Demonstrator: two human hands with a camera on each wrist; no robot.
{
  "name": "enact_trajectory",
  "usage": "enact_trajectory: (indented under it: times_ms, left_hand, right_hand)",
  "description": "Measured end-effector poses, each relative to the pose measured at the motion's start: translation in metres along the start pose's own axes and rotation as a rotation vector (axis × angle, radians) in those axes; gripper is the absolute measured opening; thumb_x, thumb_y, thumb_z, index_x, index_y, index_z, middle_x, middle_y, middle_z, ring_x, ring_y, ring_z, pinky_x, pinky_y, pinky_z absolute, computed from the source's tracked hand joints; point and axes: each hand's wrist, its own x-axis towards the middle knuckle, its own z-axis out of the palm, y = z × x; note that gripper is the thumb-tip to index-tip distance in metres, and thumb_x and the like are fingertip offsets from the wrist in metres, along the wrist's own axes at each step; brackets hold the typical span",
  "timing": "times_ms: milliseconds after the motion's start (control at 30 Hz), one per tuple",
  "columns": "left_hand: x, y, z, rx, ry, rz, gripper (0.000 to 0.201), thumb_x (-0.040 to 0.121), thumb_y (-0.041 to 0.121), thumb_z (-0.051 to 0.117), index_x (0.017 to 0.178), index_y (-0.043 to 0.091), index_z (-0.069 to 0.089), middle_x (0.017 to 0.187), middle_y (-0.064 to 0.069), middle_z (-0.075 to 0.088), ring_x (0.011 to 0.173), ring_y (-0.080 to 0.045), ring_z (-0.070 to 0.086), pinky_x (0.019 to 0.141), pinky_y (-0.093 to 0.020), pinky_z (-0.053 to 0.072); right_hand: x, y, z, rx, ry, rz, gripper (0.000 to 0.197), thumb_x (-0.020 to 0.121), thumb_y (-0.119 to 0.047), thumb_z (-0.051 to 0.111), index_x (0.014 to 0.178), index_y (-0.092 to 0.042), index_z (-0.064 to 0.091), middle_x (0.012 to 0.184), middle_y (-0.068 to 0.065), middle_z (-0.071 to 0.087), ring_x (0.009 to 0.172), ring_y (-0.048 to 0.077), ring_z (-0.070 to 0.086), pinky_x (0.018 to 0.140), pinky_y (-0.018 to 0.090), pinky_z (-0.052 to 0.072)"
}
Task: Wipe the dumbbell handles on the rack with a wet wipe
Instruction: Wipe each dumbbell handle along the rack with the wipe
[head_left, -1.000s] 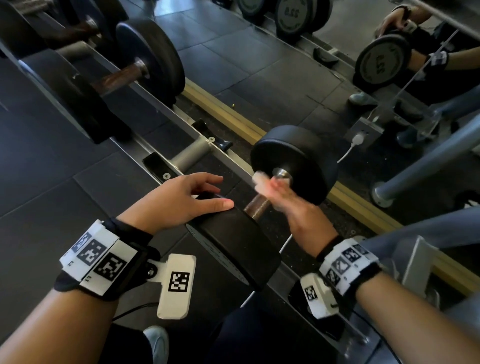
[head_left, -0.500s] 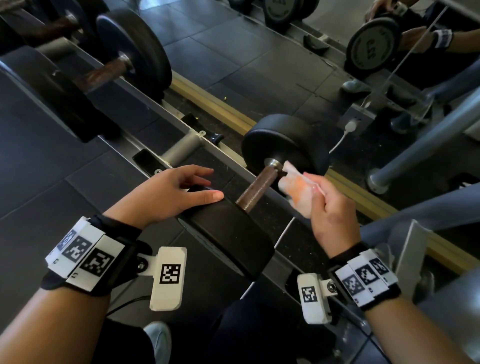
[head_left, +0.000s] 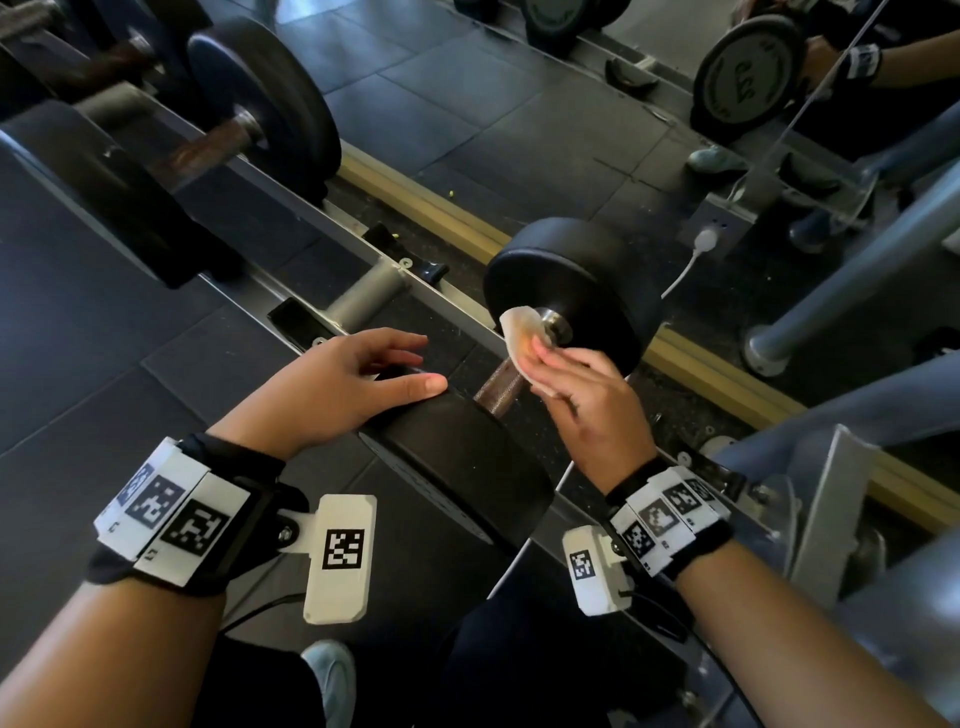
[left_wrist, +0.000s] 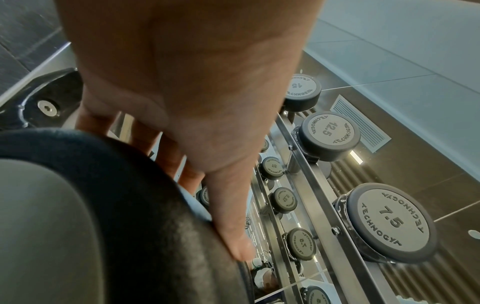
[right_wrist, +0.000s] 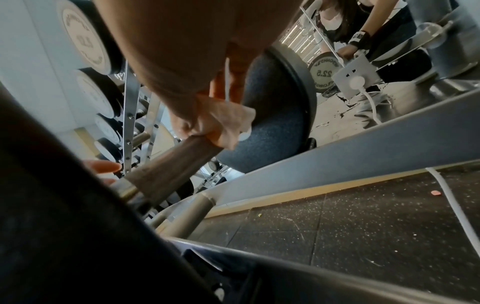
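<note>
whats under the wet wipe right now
The wet wipe covers the far end of the dumbbell handle, pinched by the right hand. The metal beneath it is hidden.

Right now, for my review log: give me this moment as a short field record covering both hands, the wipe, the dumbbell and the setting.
left hand: left hand rests with straight fingers on the near weight head of the dumbbell
right hand: right hand holds the wet wipe wrapped on the handle, at its far end
wipe: white, crumpled, touching the handle beside the far weight head
dumbbell: lying across the rack rails
neighbour: second dumbbell farther along the rack
setting: mirror behind the rack
</note>
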Motion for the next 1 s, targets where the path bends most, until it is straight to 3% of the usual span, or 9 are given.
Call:
enact_trajectory:
  times_ms: [233, 300, 367, 533, 700, 800, 867, 933, 1000]
  left_hand:
    - [0.0, -0.001, 0.001, 0.01, 0.001, 0.01, 0.082, 0.061, 0.073, 0.059, 0.136, 0.041, 0.05, 0.123, 0.023, 0.061, 0.116, -0.001, 0.055, 0.098, -0.026, 0.04]
    - [0.001, -0.002, 0.0, 0.009, 0.004, 0.009, 0.08, 0.062, 0.072, 0.06, 0.136, 0.041, 0.051, 0.123, 0.023, 0.062, 0.117, -0.001, 0.055, 0.103, -0.031, 0.041]
    - [0.001, -0.003, -0.001, 0.009, 0.008, 0.013, 0.077, 0.064, 0.071, 0.061, 0.135, 0.04, 0.052, 0.121, 0.022, 0.063, 0.116, 0.0, 0.056, 0.104, -0.032, 0.041]
    - [0.001, -0.005, 0.0, 0.01, 0.003, 0.018, 0.072, 0.068, 0.069, 0.061, 0.134, 0.041, 0.052, 0.12, 0.023, 0.063, 0.113, 0.004, 0.056, 0.098, -0.026, 0.041]
    - [0.002, -0.005, 0.0, 0.01, 0.007, 0.016, 0.07, 0.068, 0.068, 0.061, 0.133, 0.042, 0.052, 0.12, 0.024, 0.063, 0.114, 0.003, 0.055, 0.1, -0.028, 0.04]
    - [0.002, -0.004, 0.0, 0.002, 0.01, 0.016, 0.072, 0.065, 0.07, 0.061, 0.131, 0.043, 0.053, 0.118, 0.024, 0.064, 0.115, 0.002, 0.056, 0.103, -0.031, 0.04]
    - [0.002, -0.003, 0.0, -0.007, 0.012, 0.013, 0.073, 0.063, 0.071, 0.061, 0.13, 0.044, 0.054, 0.118, 0.025, 0.064, 0.114, 0.003, 0.056, 0.104, -0.031, 0.04]
    - [0.003, -0.004, 0.0, -0.013, 0.019, 0.013, 0.074, 0.061, 0.072, 0.062, 0.129, 0.043, 0.056, 0.117, 0.025, 0.065, 0.114, 0.003, 0.057, 0.105, -0.032, 0.041]
    - [0.003, -0.005, 0.0, -0.012, 0.015, 0.013, 0.073, 0.063, 0.072, 0.062, 0.129, 0.043, 0.056, 0.118, 0.024, 0.065, 0.114, 0.003, 0.058, 0.106, -0.034, 0.042]
  right_hand:
    - [-0.013, -0.005, 0.004, 0.192, -0.199, -0.05, 0.048, 0.098, 0.004, 0.049, 0.139, -0.02, 0.054, 0.147, -0.005, 0.049, 0.143, 0.005, 0.035, 0.118, 0.022, 0.029]
    - [-0.017, -0.008, 0.0, 0.261, -0.211, -0.02, 0.044, 0.099, 0.0, 0.048, 0.137, -0.022, 0.057, 0.135, -0.006, 0.06, 0.123, -0.009, 0.053, 0.103, 0.012, 0.043]
    - [-0.015, -0.011, -0.007, 0.343, -0.094, 0.11, 0.037, 0.102, -0.008, 0.047, 0.134, -0.025, 0.059, 0.109, -0.019, 0.068, 0.087, -0.013, 0.064, 0.072, 0.005, 0.049]
    - [-0.006, -0.006, -0.026, 0.312, 0.254, 0.342, 0.031, 0.103, -0.022, 0.046, 0.13, -0.023, 0.061, 0.125, -0.004, 0.064, 0.113, 0.004, 0.059, 0.082, 0.008, 0.051]
    - [-0.006, -0.001, -0.032, 0.088, 0.37, 0.194, 0.026, 0.103, -0.018, 0.048, 0.126, -0.011, 0.059, 0.113, -0.006, 0.06, 0.101, -0.004, 0.053, 0.07, 0.0, 0.045]
    - [-0.003, -0.004, -0.014, 0.112, 0.268, 0.176, 0.019, 0.102, -0.019, 0.05, 0.117, -0.012, 0.059, 0.107, -0.004, 0.066, 0.09, 0.0, 0.061, 0.065, 0.004, 0.047]
    - [0.002, -0.004, -0.003, 0.103, 0.133, 0.134, 0.017, 0.1, -0.016, 0.055, 0.114, -0.013, 0.064, 0.105, 0.001, 0.07, 0.093, 0.01, 0.066, 0.072, 0.013, 0.05]
    - [0.006, 0.001, 0.003, 0.082, 0.038, 0.083, 0.016, 0.094, -0.012, 0.064, 0.109, -0.012, 0.071, 0.126, 0.002, 0.065, 0.11, 0.016, 0.056, 0.089, 0.022, 0.048]
    - [0.009, 0.008, 0.001, 0.122, -0.009, 0.093, 0.017, 0.089, -0.013, 0.07, 0.106, -0.015, 0.074, 0.145, -0.006, 0.048, 0.118, 0.013, 0.044, 0.096, 0.016, 0.041]
